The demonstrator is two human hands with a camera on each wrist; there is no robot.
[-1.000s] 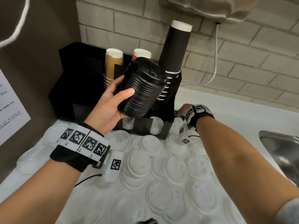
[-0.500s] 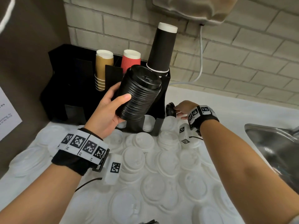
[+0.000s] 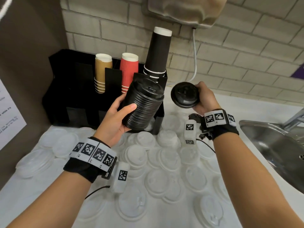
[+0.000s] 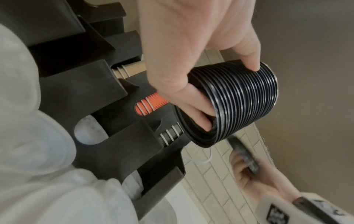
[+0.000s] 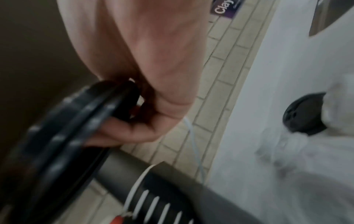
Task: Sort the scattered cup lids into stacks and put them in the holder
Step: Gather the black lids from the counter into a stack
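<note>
White lids (image 3: 158,162) cover counter (image 3: 246,112) — sink (image 3: 279,145) right, holder (image 3: 74,96) behind.

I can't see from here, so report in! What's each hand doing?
Left hand grips black lid stack. Right hand grips black lids, count unclear. White lids cover counter; holder behind.

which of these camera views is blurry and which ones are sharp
Head view: sharp, the stack of black lids crisp. Left wrist view: stack sharp, the right hand behind it smeared. Right wrist view: motion-blurred throughout, the black lids it grips streaked.
</note>
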